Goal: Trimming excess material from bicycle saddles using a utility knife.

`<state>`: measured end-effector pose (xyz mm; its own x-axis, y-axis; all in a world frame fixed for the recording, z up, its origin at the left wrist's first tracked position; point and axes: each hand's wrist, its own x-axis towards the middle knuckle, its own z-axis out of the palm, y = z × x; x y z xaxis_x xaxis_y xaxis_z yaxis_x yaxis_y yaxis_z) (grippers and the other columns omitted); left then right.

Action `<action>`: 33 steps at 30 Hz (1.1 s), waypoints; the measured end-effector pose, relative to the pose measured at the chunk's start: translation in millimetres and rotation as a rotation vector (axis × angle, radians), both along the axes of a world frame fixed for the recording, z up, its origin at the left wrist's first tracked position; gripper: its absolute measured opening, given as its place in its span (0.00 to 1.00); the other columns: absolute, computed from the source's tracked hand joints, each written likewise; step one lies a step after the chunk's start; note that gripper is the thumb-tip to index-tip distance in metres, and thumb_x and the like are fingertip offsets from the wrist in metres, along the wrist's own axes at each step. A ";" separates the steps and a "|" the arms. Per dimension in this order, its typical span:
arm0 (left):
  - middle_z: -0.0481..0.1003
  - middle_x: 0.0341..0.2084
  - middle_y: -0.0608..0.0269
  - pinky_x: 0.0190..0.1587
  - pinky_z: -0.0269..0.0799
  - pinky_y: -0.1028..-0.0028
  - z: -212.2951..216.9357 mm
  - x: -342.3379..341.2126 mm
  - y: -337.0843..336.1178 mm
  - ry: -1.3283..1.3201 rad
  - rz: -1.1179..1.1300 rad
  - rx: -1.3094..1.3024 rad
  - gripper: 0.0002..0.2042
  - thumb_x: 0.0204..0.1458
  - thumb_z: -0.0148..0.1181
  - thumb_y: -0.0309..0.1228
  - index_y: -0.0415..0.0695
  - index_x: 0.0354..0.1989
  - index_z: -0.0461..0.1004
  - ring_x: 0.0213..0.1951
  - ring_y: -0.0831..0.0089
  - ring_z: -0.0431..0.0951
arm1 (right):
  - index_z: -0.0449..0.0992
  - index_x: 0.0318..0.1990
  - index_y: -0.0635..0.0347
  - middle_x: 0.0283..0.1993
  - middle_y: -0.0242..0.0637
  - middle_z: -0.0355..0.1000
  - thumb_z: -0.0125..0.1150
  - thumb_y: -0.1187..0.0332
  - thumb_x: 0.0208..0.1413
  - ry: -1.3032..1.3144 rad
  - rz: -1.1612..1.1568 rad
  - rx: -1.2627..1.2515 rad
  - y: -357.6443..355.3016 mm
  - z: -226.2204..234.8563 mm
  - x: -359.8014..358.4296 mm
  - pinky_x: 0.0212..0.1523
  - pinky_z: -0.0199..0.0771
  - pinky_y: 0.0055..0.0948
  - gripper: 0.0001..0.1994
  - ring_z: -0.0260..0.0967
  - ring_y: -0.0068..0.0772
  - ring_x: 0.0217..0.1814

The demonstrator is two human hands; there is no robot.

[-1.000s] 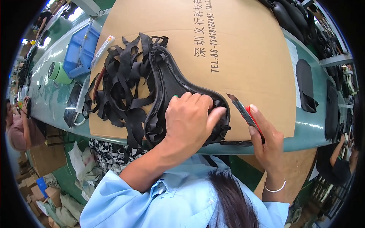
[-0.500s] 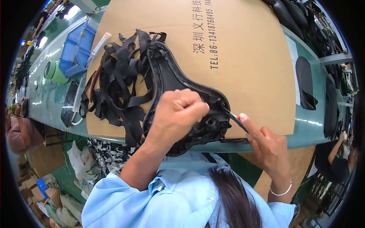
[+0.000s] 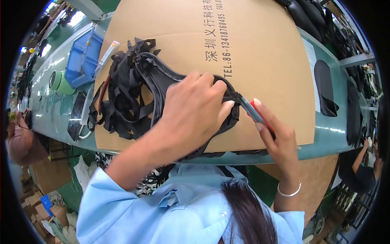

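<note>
A black bicycle saddle (image 3: 163, 77) lies underside up near the table's front edge, its narrow end pointing to the far left. My left hand (image 3: 196, 106) reaches across its wide end, fingers closed on the black cover edge at the right rim. My right hand (image 3: 280, 142) grips a red and grey utility knife (image 3: 252, 110), its tip against the cover close to my left thumb. Part of the saddle's wide end is hidden under my left hand and forearm. Black trimmed strips (image 3: 122, 87) are heaped left of the saddle.
A cardboard sheet (image 3: 268, 81) covers the green table (image 3: 44, 101). A blue bin (image 3: 83, 57) and a green round container (image 3: 61, 82) stand at the left. A flat black piece (image 3: 325, 89) lies at the right. Other people work at both sides.
The saddle has shifted and turned, its narrow end further left. My left hand has moved right and down onto the rim. The knife has risen slightly to meet the cover there.
</note>
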<state>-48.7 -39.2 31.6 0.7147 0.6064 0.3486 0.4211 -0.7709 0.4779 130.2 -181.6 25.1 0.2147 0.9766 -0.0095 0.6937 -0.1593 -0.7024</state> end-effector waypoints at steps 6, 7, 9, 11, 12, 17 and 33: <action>0.74 0.22 0.65 0.35 0.65 0.75 -10.6 36.5 66.6 0.061 -0.124 -0.684 0.09 0.46 0.59 0.33 0.38 0.25 0.76 0.27 0.72 0.70 | 0.63 0.64 0.52 0.46 0.50 0.73 0.54 0.75 0.56 0.220 -0.023 -0.088 16.5 -6.6 -10.1 0.35 0.72 0.31 0.26 0.75 0.44 0.32; 0.73 0.21 0.68 0.35 0.64 0.76 -14.2 38.1 72.5 -0.233 0.021 -1.223 0.09 0.46 0.60 0.32 0.38 0.24 0.76 0.27 0.77 0.68 | 0.63 0.64 0.52 0.46 0.50 0.73 0.54 0.75 0.56 0.221 -0.023 -0.083 9.8 -11.8 -14.8 0.35 0.72 0.31 0.26 0.75 0.44 0.32; 0.72 0.22 0.71 0.35 0.61 0.80 -8.8 36.9 73.4 -0.299 -0.060 -1.212 0.09 0.48 0.60 0.32 0.39 0.25 0.77 0.27 0.84 0.65 | 0.59 0.66 0.52 0.48 0.52 0.73 0.53 0.75 0.57 0.214 -0.116 -0.024 -3.3 -13.7 -29.7 0.37 0.72 0.32 0.28 0.76 0.49 0.36; 0.73 0.25 0.67 0.39 0.61 0.77 4.5 44.7 69.0 -0.687 -0.107 -1.182 0.08 0.51 0.58 0.31 0.39 0.26 0.77 0.29 0.78 0.67 | 0.55 0.68 0.53 0.49 0.54 0.72 0.52 0.74 0.58 0.249 -0.201 -0.249 -8.2 -3.8 -38.8 0.39 0.74 0.33 0.29 0.75 0.53 0.38; 0.73 0.25 0.67 0.39 0.61 0.77 9.8 44.9 69.3 -0.687 -0.113 -1.192 0.08 0.51 0.58 0.31 0.39 0.26 0.77 0.29 0.78 0.67 | 0.55 0.68 0.53 0.51 0.54 0.71 0.52 0.75 0.58 0.224 -0.208 -0.151 -15.0 -11.7 -44.7 0.39 0.74 0.35 0.29 0.75 0.54 0.38; 0.73 0.30 0.58 0.46 0.60 0.66 12.9 54.8 53.8 -1.308 -0.543 -1.291 0.14 0.59 0.53 0.41 0.43 0.28 0.75 0.38 0.66 0.70 | 0.51 0.70 0.50 0.27 0.37 0.71 0.47 0.72 0.61 0.436 -0.459 -0.175 -15.7 -1.8 -70.5 0.18 0.65 0.25 0.29 0.61 0.22 0.14; 0.66 0.23 0.64 0.42 0.62 0.68 -30.5 20.1 65.3 -0.007 -0.620 0.141 0.06 0.29 0.64 0.30 0.44 0.17 0.75 0.35 0.65 0.66 | 0.64 0.64 0.49 0.18 0.31 0.65 0.50 0.72 0.57 0.413 -0.205 -0.291 2.2 9.5 -18.0 0.17 0.64 0.25 0.25 0.62 0.21 0.13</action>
<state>-28.7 26.2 1.1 0.9156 0.0285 0.4010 -0.1267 -0.9262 0.3552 112.1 -179.4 34.6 0.3219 0.8595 -0.3970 0.3035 -0.4909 -0.8167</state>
